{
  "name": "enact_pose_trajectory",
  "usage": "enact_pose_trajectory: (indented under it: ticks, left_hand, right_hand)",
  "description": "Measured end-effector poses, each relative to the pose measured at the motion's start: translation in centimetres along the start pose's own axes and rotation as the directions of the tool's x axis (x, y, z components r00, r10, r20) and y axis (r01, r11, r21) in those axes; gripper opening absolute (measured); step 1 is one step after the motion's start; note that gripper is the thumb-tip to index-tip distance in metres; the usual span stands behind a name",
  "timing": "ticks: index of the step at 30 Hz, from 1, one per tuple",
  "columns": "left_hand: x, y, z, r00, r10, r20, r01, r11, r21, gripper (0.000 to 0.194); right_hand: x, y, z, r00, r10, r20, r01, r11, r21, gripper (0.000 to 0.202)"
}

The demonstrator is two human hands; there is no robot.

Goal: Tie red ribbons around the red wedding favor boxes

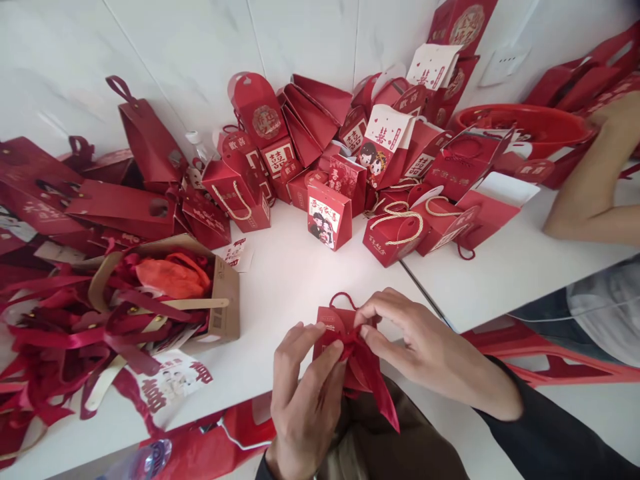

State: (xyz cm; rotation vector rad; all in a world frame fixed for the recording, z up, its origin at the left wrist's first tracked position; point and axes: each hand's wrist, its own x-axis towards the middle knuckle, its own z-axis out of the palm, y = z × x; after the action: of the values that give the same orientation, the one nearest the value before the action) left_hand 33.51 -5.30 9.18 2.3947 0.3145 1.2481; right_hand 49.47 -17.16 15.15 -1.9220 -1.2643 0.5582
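Observation:
At the table's front edge, above my lap, is a small red gift box (330, 319) with a cord loop on top. A dark red ribbon (383, 398) is gathered in a knot or bow on its front, one tail hanging down to the right. My left hand (307, 387) presses its fingers against the box and the ribbon from the left. With thumb and forefinger, my right hand (400, 330) pinches the ribbon near the knot. My fingers partly cover the knot and the box's lower part.
Many red gift boxes (235, 190) stand along the wall. On the left, a cardboard box (227, 300) overflows with ribbons; a printed card (177, 379) lies before it. A small illustrated box (327, 217) stands mid-table. At right are a red basin (530, 127) and another person's arm (590, 187).

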Motion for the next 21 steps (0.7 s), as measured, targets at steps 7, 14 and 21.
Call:
enact_pose_trajectory:
  ticks: [7, 14, 21]
  left_hand:
    - [-2.3, 0.3, -1.0, 0.931, -0.363, 0.028, 0.364, 0.929, -0.062, 0.008]
    - [-3.0, 0.2, -1.7, 0.808, -0.572, 0.139, 0.588, 0.792, -0.164, 0.012]
    - [-2.6, 1.1, -1.2, 0.697, -0.711, 0.093, 0.704, 0.654, -0.277, 0.022]
  right_hand:
    - [-0.7, 1.9, 0.0, 0.986, 0.165, 0.001, -0.165, 0.986, -0.014, 0.01]
    - [-1.3, 2.8, 0.4, 0.965, 0.263, -0.008, -0.262, 0.964, 0.041, 0.009]
    - [-1.3, 2.8, 1.1, 0.976, 0.196, -0.098, -0.204, 0.976, -0.079, 0.015]
